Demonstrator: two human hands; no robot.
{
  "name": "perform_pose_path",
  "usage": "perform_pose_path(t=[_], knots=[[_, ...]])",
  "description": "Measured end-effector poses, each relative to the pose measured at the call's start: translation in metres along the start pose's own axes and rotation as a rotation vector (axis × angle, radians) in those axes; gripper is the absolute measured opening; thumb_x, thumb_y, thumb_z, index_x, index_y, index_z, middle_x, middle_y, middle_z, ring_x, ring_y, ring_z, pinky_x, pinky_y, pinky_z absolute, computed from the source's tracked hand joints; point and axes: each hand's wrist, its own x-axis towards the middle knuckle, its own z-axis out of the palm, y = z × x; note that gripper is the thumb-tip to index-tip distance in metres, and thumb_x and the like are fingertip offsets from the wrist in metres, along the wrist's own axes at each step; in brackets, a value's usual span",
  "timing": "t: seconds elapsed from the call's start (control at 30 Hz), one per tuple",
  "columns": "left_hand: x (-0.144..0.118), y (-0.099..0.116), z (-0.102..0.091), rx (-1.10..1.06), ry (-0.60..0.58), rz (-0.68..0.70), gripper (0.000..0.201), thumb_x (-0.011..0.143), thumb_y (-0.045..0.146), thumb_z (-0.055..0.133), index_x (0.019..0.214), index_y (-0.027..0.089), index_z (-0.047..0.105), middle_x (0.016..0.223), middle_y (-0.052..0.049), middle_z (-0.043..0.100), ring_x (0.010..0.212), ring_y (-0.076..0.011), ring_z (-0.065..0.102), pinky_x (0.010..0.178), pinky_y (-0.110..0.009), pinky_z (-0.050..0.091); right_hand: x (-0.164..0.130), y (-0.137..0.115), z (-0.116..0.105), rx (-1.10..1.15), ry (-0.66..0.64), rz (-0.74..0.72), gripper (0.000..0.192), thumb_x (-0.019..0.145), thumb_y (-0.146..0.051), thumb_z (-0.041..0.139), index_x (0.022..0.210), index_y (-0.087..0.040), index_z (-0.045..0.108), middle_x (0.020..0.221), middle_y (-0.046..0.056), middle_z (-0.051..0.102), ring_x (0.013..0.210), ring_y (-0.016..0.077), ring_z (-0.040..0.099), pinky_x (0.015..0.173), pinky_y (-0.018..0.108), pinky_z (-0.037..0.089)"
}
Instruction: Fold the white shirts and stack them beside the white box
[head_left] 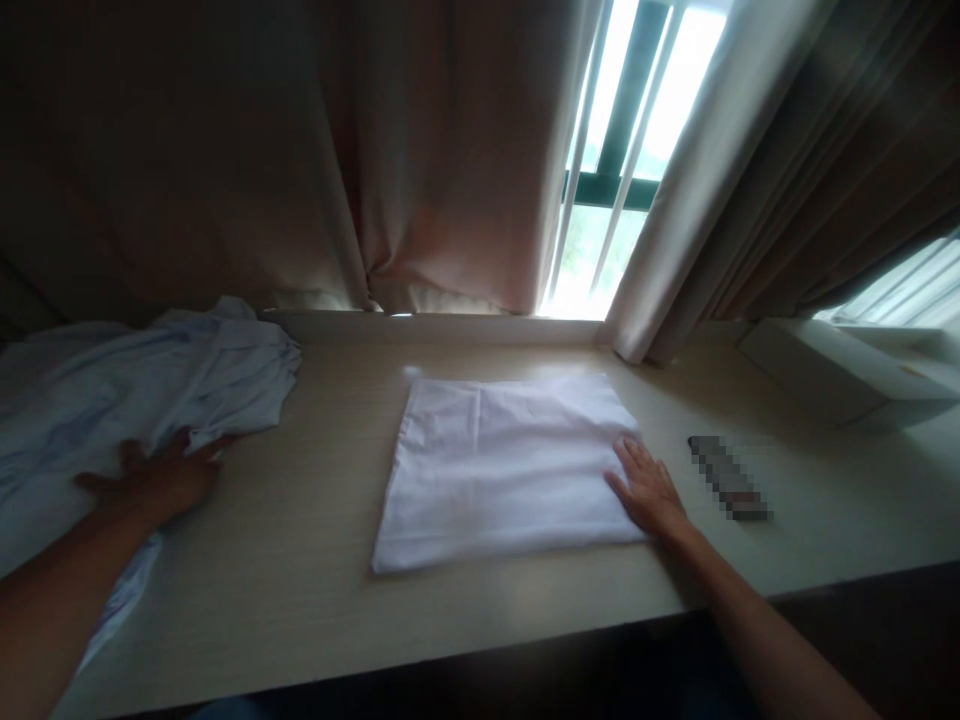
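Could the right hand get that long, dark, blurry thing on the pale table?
Probably yes: the right hand, resting on the folded white cloth, is near the long, dark, blurry thing, with only pale tabletop between.

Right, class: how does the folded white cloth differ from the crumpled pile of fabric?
The folded white cloth lies flat, while the crumpled pile is heaped and wrinkled. The cloth has a roughly rectangular outline; the pile's is irregular. The cloth sits well inside the picture, whereas the pile runs past its left edge. Both are pale fabric on the same table.
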Motion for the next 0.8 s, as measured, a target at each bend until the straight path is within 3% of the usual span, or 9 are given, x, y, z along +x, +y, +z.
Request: perform_pose_path(t=[0.07,0.13,0.2,0.3,0.4,0.5,0.6,0.67,0.8], knots=[[0.006,0.029,-0.017,-0.039,-0.102,-0.197,0.043,0.084,0.044,0.053,0.108,0.012,0.069,0.113,-0.02,0.065,0.112,-0.0512,0.05,0.076,-0.08,0.036,0.0,0.002,0.001,0.005,-0.013,0.004,0.067,0.096,-0.062,0.023,0.153,-0.027,0.025,0.161,0.002,0.018,0.147,0.0249,0.015,0.116,0.053,0.018],[0.015,0.079,-0.049,-0.192,-0.176,-0.307,0.044,0.086,0.04,0.051,0.12,0.014,0.063,0.136,-0.023,0.052,0.126,-0.0514,0.04,0.088,-0.079,0.033,0.0,0.005,0.0,0.018,-0.024,-0.002,0.068,0.095,-0.063,0.023,0.153,-0.027,0.025,0.161,0.002,0.019,0.147,0.0254,0.017,0.116,0.053,0.018],[0.025,0.144,-0.088,-0.397,-0.166,-0.206,0.049,0.092,0.04,0.043,0.127,0.01,0.057,0.143,-0.023,0.045,0.133,-0.0398,0.039,0.104,-0.063,0.035,0.003,0.009,-0.003,0.039,-0.033,-0.008,0.068,0.095,-0.063,0.023,0.152,-0.026,0.028,0.16,0.004,0.022,0.145,0.0257,0.02,0.115,0.052,0.02],[0.042,0.242,-0.138,-0.598,-0.199,-0.019,0.057,0.092,0.052,0.038,0.137,0.019,0.05,0.153,-0.013,0.037,0.142,-0.0301,0.029,0.115,-0.05,0.028,0.018,0.008,-0.013,0.042,-0.011,0.008,0.068,0.095,-0.063,0.021,0.15,-0.024,0.033,0.159,0.005,0.024,0.146,0.0273,0.018,0.115,0.054,0.018],[0.072,0.308,-0.161,-0.653,-0.308,-0.035,0.068,0.091,0.061,0.031,0.143,0.019,0.045,0.155,-0.012,0.033,0.144,-0.0285,0.026,0.117,-0.046,0.024,0.046,-0.007,-0.025,0.001,0.003,0.008,0.07,0.095,-0.064,0.021,0.151,-0.022,0.03,0.161,0.005,0.019,0.148,0.029,0.009,0.116,0.058,0.009],[0.109,0.336,-0.159,-0.652,-0.439,-0.06,0.069,0.09,0.065,0.027,0.146,0.028,0.04,0.159,-0.008,0.025,0.147,-0.0291,0.018,0.118,-0.048,0.017,0.077,-0.03,-0.032,-0.014,-0.044,-0.025,0.072,0.094,-0.065,0.019,0.152,-0.023,0.028,0.161,0.006,0.018,0.148,0.0301,0.008,0.116,0.057,0.006],[0.129,0.339,-0.141,-0.624,-0.59,-0.128,0.069,0.086,0.071,0.028,0.146,0.039,0.036,0.161,-0.004,0.019,0.148,-0.0352,0.011,0.115,-0.06,0.01,0.1,-0.044,-0.028,0.009,-0.123,-0.046,0.07,0.093,-0.069,0.016,0.153,-0.032,0.023,0.162,0.003,0.015,0.147,0.0327,0.008,0.114,0.06,0.007],[0.127,0.336,-0.126,-0.604,-0.642,-0.212,0.073,0.083,0.075,0.027,0.148,0.041,0.031,0.162,-0.006,0.017,0.147,-0.0389,0.011,0.112,-0.065,0.008,0.109,-0.045,-0.021,0.015,-0.178,-0.038,0.071,0.092,-0.071,0.014,0.153,-0.036,0.02,0.162,0.002,0.014,0.147,0.0338,0.009,0.113,0.061,0.008],[0.113,0.332,-0.105,-0.576,-0.583,-0.278,0.078,0.082,0.077,0.023,0.15,0.038,0.027,0.161,-0.009,0.018,0.147,-0.0381,0.012,0.112,-0.065,0.007,0.12,-0.041,-0.009,0.004,-0.177,-0.017,0.073,0.09,-0.073,0.012,0.154,-0.037,0.017,0.162,0.003,0.011,0.148,0.033,0.007,0.114,0.061,0.006]])
